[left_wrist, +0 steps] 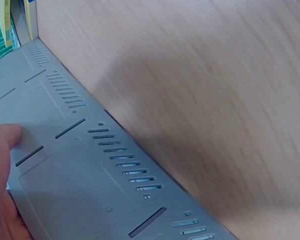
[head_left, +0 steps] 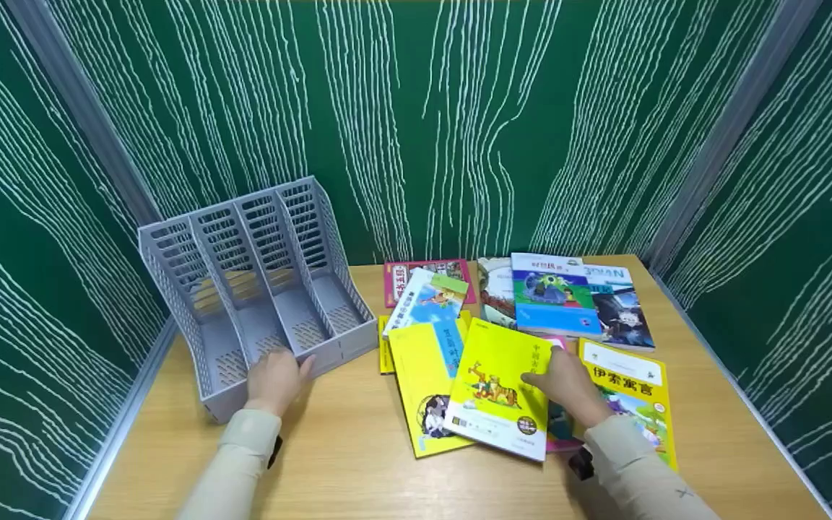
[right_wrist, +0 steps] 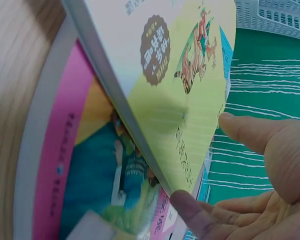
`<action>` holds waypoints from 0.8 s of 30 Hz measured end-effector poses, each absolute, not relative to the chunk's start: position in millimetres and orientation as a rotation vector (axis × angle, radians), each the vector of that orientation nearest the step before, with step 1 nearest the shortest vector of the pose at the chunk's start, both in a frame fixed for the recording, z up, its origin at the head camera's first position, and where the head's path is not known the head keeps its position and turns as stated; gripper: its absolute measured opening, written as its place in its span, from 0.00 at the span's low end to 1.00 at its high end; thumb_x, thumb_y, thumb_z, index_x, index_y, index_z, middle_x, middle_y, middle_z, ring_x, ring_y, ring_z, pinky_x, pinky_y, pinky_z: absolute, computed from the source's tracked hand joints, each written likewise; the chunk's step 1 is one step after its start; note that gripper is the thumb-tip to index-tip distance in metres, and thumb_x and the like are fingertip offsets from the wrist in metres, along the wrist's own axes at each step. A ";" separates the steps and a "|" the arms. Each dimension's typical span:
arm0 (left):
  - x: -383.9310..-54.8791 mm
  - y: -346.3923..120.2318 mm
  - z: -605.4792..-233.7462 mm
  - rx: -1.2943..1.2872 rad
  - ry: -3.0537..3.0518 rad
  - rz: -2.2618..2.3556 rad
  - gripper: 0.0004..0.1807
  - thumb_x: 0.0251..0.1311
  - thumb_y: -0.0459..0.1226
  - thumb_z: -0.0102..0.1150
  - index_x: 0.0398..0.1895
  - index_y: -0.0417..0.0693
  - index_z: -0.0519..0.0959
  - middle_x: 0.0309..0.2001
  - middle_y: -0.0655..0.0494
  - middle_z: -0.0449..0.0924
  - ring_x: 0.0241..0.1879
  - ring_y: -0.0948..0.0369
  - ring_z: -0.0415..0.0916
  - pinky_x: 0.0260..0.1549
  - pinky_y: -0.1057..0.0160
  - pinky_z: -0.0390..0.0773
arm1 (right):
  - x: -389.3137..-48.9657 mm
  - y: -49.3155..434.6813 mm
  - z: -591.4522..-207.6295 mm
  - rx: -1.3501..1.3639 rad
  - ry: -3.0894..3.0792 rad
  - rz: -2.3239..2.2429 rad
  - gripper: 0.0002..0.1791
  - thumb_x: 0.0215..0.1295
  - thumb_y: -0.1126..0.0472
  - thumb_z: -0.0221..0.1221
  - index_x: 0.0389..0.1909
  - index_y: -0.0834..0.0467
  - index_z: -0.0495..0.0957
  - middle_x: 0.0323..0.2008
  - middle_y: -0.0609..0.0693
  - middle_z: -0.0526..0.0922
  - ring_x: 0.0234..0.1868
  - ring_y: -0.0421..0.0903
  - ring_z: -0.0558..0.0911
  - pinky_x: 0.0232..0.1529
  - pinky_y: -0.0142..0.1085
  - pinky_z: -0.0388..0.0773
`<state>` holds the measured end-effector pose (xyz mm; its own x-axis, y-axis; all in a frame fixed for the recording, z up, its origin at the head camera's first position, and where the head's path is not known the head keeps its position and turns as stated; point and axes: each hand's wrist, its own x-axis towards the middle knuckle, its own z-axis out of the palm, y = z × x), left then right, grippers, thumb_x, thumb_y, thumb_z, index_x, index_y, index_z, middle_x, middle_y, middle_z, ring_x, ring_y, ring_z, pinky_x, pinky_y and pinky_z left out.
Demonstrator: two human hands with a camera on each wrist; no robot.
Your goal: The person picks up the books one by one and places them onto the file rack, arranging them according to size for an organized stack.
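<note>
At the left, a grey four-slot file rack (head_left: 329,354) stands on the table, its slots facing the person. My left hand (head_left: 276,379) grips its low front wall; in the left wrist view the thumb (left_wrist: 9,134) lies on the slotted panel (left_wrist: 75,185). With thumb and fingers my right hand (head_left: 568,383) pinches a corner of a yellow book (head_left: 492,361) with a tiger on the cover. That book is tilted over another yellow book (head_left: 412,383) and a pink-edged book (right_wrist: 55,185). In the right wrist view the right thumb (right_wrist: 240,127) is at its edge.
Right of the pinched book lies a yellow-bordered book (head_left: 629,383). Farther back are a blue-and-green book (head_left: 557,296), a dark-covered book (head_left: 622,310), a white-and-blue book (head_left: 430,300) and a red-bordered book (head_left: 452,267). A green wall with white lines (head_left: 445,130) stands behind the table.
</note>
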<state>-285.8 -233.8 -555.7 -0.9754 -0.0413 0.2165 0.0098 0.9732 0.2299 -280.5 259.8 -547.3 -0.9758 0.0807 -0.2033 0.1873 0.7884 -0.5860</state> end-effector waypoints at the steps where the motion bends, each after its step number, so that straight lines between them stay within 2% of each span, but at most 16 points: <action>1: -286.0 -234.1 -556.1 0.029 -2.908 -0.347 0.32 0.75 0.54 0.64 0.33 0.28 0.82 0.32 0.34 0.85 0.31 0.38 0.86 0.32 0.38 0.87 | -280.8 259.0 -547.9 0.226 2.791 -0.961 0.41 0.69 0.54 0.73 0.70 0.76 0.67 0.48 0.66 0.82 0.29 0.49 0.77 0.28 0.36 0.71; 4: -287.4 -236.2 -557.7 0.041 -2.933 -0.371 0.31 0.76 0.55 0.63 0.28 0.33 0.82 0.30 0.36 0.86 0.28 0.41 0.86 0.28 0.41 0.87 | -282.0 257.6 -550.1 0.267 2.741 -0.980 0.41 0.69 0.53 0.73 0.70 0.75 0.67 0.53 0.68 0.82 0.34 0.51 0.79 0.33 0.38 0.74; 9: -289.8 -240.7 -559.6 0.014 -2.947 -0.384 0.31 0.76 0.56 0.61 0.20 0.42 0.78 0.27 0.39 0.86 0.24 0.45 0.84 0.25 0.43 0.85 | -284.3 253.9 -552.5 0.331 2.698 -1.000 0.41 0.68 0.53 0.74 0.71 0.73 0.67 0.63 0.70 0.81 0.48 0.56 0.82 0.47 0.43 0.79; 15: -289.5 -240.9 -560.6 0.000 -2.944 -0.376 0.32 0.76 0.57 0.61 0.17 0.45 0.75 0.23 0.42 0.84 0.22 0.48 0.81 0.24 0.45 0.84 | -283.8 248.2 -552.6 0.366 2.695 -1.003 0.41 0.65 0.54 0.76 0.68 0.72 0.67 0.61 0.70 0.81 0.49 0.57 0.83 0.52 0.47 0.83; 20: -289.4 -239.8 -560.2 0.004 -2.947 -0.367 0.33 0.77 0.57 0.60 0.16 0.46 0.73 0.23 0.43 0.83 0.22 0.48 0.81 0.24 0.45 0.84 | -289.9 243.6 -553.0 0.402 2.669 -0.982 0.44 0.64 0.52 0.77 0.68 0.73 0.65 0.62 0.72 0.78 0.53 0.61 0.80 0.62 0.54 0.83; 24: -290.6 -240.8 -561.5 -0.006 -2.940 -0.355 0.33 0.77 0.57 0.60 0.15 0.48 0.71 0.21 0.45 0.82 0.21 0.49 0.80 0.24 0.45 0.84 | -296.6 240.2 -554.4 0.404 2.675 -0.987 0.44 0.62 0.51 0.78 0.67 0.74 0.69 0.60 0.70 0.80 0.51 0.60 0.80 0.59 0.53 0.83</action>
